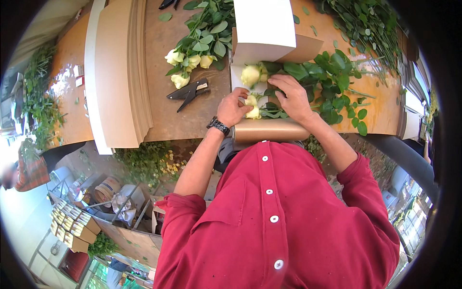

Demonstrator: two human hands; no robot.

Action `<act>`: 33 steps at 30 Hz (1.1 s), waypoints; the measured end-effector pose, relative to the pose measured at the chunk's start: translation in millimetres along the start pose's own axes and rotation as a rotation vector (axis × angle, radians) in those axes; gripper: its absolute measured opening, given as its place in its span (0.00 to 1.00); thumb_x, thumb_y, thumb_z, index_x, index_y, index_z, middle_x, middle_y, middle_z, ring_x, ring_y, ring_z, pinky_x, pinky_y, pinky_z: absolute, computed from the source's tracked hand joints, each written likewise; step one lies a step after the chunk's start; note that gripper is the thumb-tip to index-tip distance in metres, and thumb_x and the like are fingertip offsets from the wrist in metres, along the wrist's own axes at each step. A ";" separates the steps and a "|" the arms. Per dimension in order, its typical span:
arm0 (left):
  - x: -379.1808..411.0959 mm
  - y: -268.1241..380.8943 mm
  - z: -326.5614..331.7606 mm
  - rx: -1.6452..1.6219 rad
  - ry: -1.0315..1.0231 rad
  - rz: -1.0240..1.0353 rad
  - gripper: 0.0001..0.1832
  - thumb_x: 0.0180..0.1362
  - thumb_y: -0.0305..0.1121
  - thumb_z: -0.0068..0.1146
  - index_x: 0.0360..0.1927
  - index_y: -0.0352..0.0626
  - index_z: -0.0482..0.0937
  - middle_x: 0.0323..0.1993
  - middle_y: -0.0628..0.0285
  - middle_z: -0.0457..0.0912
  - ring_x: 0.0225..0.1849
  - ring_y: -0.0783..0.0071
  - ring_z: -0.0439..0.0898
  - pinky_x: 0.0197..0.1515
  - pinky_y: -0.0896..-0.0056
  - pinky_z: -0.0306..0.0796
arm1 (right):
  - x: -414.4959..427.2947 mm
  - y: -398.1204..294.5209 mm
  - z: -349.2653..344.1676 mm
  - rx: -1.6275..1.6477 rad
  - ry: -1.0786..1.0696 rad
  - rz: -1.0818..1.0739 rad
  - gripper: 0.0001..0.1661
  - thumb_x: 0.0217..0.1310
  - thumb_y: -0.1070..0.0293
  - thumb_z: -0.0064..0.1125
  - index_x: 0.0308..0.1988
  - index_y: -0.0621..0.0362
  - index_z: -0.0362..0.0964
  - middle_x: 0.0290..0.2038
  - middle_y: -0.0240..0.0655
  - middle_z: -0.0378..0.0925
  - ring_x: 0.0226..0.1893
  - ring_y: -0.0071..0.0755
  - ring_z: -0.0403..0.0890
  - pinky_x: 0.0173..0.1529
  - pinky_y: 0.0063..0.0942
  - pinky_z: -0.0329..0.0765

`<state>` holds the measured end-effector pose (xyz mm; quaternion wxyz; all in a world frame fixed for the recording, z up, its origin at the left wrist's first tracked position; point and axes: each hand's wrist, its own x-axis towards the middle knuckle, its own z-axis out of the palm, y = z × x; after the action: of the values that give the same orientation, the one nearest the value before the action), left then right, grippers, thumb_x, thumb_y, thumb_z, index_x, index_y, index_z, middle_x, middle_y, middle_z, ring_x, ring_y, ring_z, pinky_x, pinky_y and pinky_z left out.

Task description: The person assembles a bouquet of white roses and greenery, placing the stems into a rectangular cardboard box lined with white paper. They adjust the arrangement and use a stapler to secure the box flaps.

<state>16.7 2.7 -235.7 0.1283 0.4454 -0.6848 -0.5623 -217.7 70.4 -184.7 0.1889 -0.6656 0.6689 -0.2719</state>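
Note:
Several cream roses [250, 75] lie on an unfolded cardboard wrapper, white inside [264, 24] and brown outside, whose near flap [270, 129] curves over the table edge. My left hand [234, 107], with a dark watch on its wrist, has thumb and fingers around the lower rose heads [253, 112]. To its right, my right hand [293, 96] rests over the stems just behind the blooms, fingers bent. Whether it grips a stem is hidden. Leafy rose stems [330, 104] stretch away to the right from under it.
A black stapler [188, 94] lies left of my left hand, below another bunch of cream roses [193, 62]. Further left stands a stack of cardboard sheets [117, 72]. Long green stems [371, 32] lie at the far right. Another person [32, 171] is at the left edge.

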 end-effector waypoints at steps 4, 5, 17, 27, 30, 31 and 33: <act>-1.9 -4.8 -0.1 0.040 -0.033 0.055 0.25 0.52 0.33 0.73 0.55 0.43 0.82 0.47 0.55 0.87 0.33 0.62 0.88 0.41 0.59 0.80 | 6.5 -1.4 -1.7 -0.063 0.035 -0.077 0.23 0.54 0.83 0.63 0.51 0.60 0.81 0.51 0.44 0.84 0.54 0.51 0.83 0.60 0.43 0.79; -1.9 -7.0 0.5 0.058 -0.023 0.085 0.25 0.53 0.33 0.72 0.56 0.44 0.81 0.49 0.54 0.86 0.34 0.62 0.87 0.41 0.59 0.80 | 6.2 1.6 -0.2 -0.044 0.014 -0.084 0.22 0.54 0.83 0.63 0.51 0.60 0.82 0.50 0.44 0.84 0.53 0.51 0.83 0.60 0.43 0.79; 8.8 -7.9 -10.8 0.324 -0.201 0.392 0.24 0.62 0.36 0.66 0.64 0.56 0.83 0.47 0.51 0.76 0.48 0.53 0.77 0.49 0.58 0.77 | 0.5 -2.1 -41.4 0.012 -0.283 0.082 0.14 0.61 0.77 0.64 0.48 0.62 0.82 0.43 0.45 0.86 0.44 0.50 0.87 0.51 0.38 0.82; 10.4 9.5 -7.3 0.405 -0.219 0.383 0.17 0.60 0.40 0.67 0.53 0.56 0.83 0.43 0.52 0.78 0.51 0.47 0.76 0.56 0.51 0.74 | -24.3 95.0 -59.3 -0.551 -0.058 0.199 0.30 0.58 0.75 0.61 0.62 0.53 0.76 0.41 0.43 0.85 0.47 0.49 0.84 0.63 0.44 0.76; 9.7 4.1 -5.6 0.358 -0.206 0.384 0.16 0.60 0.40 0.67 0.52 0.54 0.83 0.44 0.54 0.80 0.52 0.48 0.76 0.56 0.50 0.73 | -16.7 100.9 -72.1 -0.441 0.138 0.088 0.25 0.61 0.75 0.60 0.59 0.53 0.79 0.40 0.43 0.86 0.42 0.50 0.85 0.58 0.44 0.78; 8.4 1.7 -5.4 0.342 -0.197 0.381 0.17 0.60 0.40 0.67 0.52 0.54 0.83 0.45 0.53 0.80 0.52 0.48 0.76 0.56 0.50 0.73 | -9.1 92.2 -83.3 -0.435 0.189 0.080 0.23 0.62 0.75 0.60 0.58 0.53 0.80 0.39 0.42 0.86 0.41 0.50 0.86 0.55 0.44 0.79; 8.0 1.2 -4.2 0.362 -0.189 0.359 0.16 0.60 0.40 0.67 0.51 0.52 0.83 0.45 0.54 0.81 0.52 0.49 0.76 0.56 0.51 0.73 | 4.7 63.7 -107.6 -0.225 0.124 0.243 0.23 0.62 0.75 0.59 0.58 0.54 0.80 0.40 0.42 0.86 0.40 0.52 0.85 0.50 0.46 0.80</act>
<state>14.4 -6.1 -235.8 0.0796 0.2779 -0.8513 -0.4380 -334.2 75.7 -139.3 0.1030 -0.5789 0.7809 -0.2110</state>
